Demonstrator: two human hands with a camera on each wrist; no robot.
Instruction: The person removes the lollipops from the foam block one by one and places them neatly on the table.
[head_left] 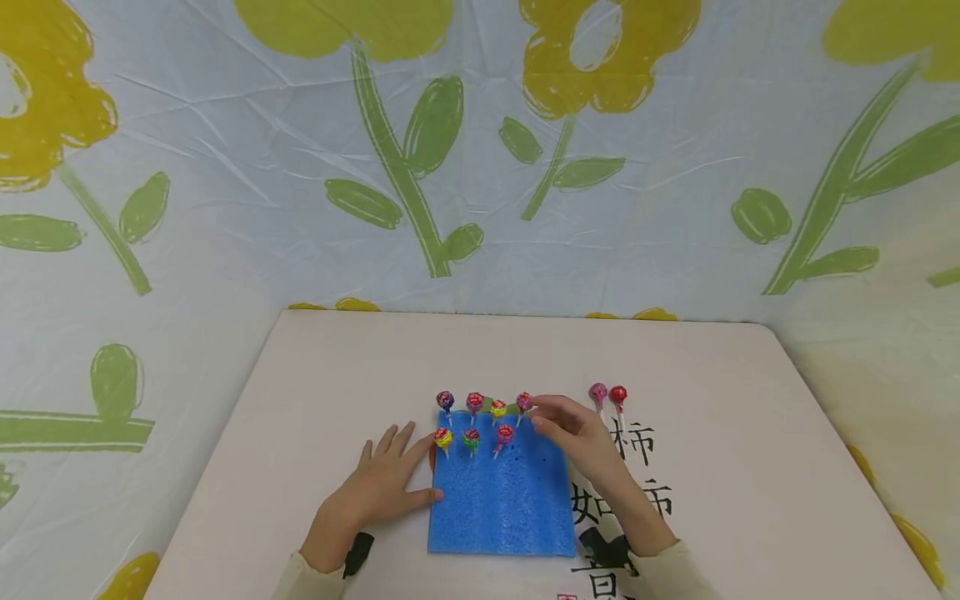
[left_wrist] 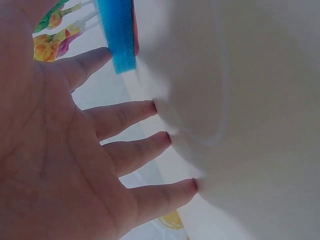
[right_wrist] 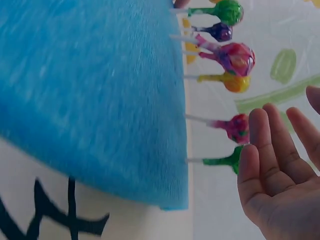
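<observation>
Lollipops with colourful wrappers, such as a yellow one (head_left: pixel 443 438), stand on their sticks in a blue foam board (head_left: pixel 495 508), in two rows near its far edge. My left hand (head_left: pixel 384 483) spreads its fingers along the board's left side, one fingertip against that edge. At the far right corner my right hand (head_left: pixel 581 433) hovers beside a pink lollipop (head_left: pixel 524 402). In the right wrist view, its loosely bent fingers (right_wrist: pixel 260 127) overlap a green lollipop (right_wrist: pixel 225 160) whose stick is in the board. The head view hides that green lollipop behind the hand.
A purple-pink lollipop (head_left: pixel 597 392) and a red lollipop (head_left: pixel 618 396) lie right of the board on the pale table (head_left: pixel 337 367). Large black characters (head_left: pixel 637 442) are printed on its surface. A flowered curtain (head_left: pixel 262 192) hangs behind.
</observation>
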